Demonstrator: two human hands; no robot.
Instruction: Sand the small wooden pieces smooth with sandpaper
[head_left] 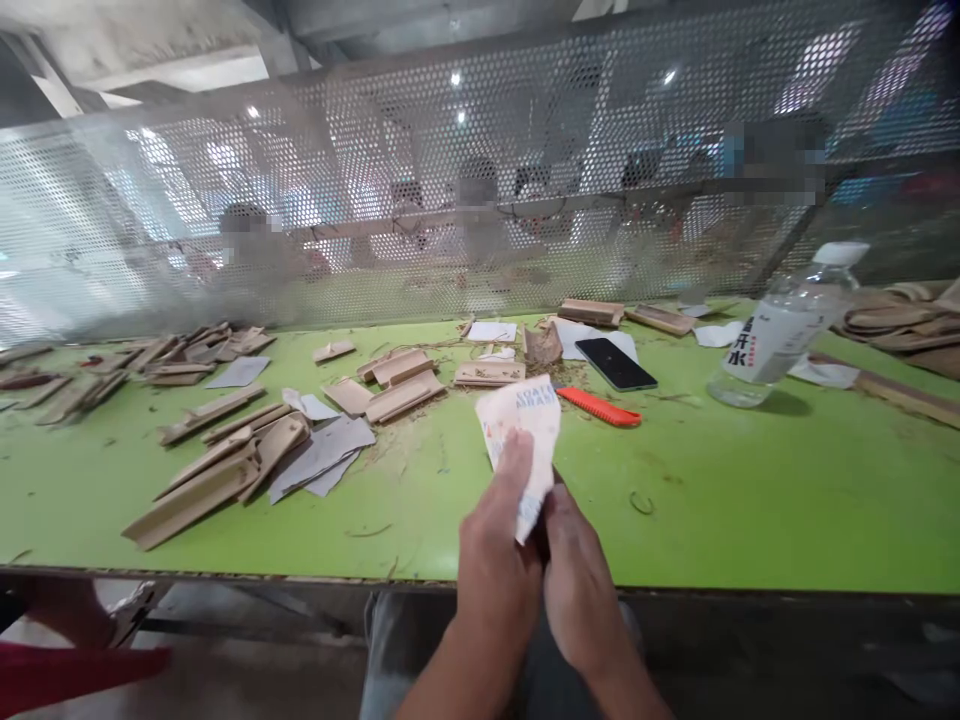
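"Holding what, and how?"

"A creased piece of printed paper (537,425), pinched under the thumb of the left hand (491,535). The right hand (576,565) sits just beside it, at the paper's lower right edge; its fingers are hidden, so I cannot tell whether it grips."

"Which way does the paper lie?"

"Straight ahead, its long axis pointing away from the person: narrow end between the hands, broad end outward. The left hand covers more of it."

"And edges, room?"

"Both hands are at the near edge of the green table (750,500). A red knife (602,407) lies beyond, slightly right. Wood strips (199,500) crowd the left, well apart. The widest stretch of tabletop runs rightward, below a water bottle (772,345)."
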